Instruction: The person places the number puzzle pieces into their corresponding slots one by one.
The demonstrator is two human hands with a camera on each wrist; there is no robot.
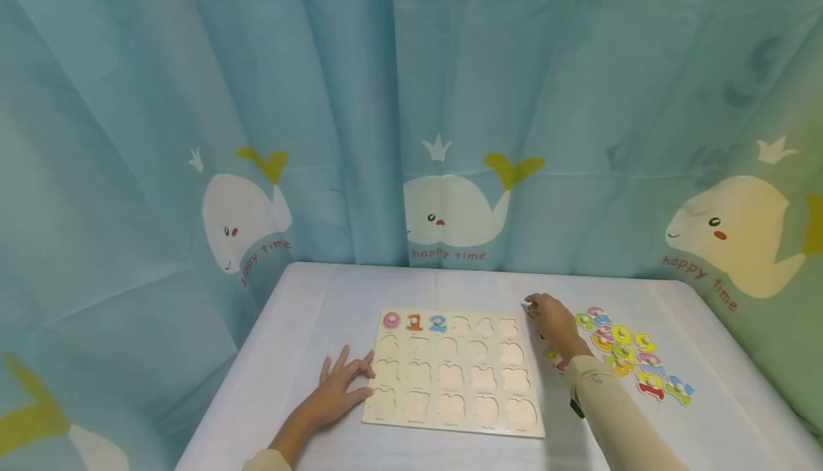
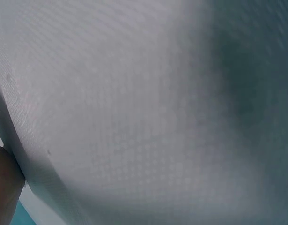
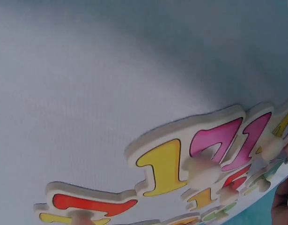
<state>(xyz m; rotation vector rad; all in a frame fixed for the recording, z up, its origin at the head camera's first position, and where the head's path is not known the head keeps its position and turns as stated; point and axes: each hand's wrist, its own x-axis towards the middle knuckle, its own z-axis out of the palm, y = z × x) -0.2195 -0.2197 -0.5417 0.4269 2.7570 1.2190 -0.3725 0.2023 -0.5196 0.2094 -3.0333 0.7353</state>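
Observation:
A wooden number puzzle board [image 1: 453, 374] lies on the table, with a pink 0 [image 1: 391, 321], an orange 1 [image 1: 414, 322] and a blue 2 [image 1: 438, 324] in its top row; the other recesses are bare. My left hand [image 1: 337, 389] rests on the table with fingers spread, thumb and index fingertips at the board's left edge. Beyond the board's upper right corner, my right hand [image 1: 554, 324] has its fingers bent down, pinching a small number piece [image 1: 532, 311] mostly hidden by them. A yellow-and-pink 17 piece [image 3: 162, 166] with a knob lies near that hand.
Several colourful knobbed number pieces [image 1: 624, 349] lie in a loose heap right of the board, partly behind the right forearm. A red-topped piece [image 3: 94, 204] sits at the heap's edge. A blue whale-print curtain [image 1: 360, 135] hangs behind the white table [image 1: 321, 299].

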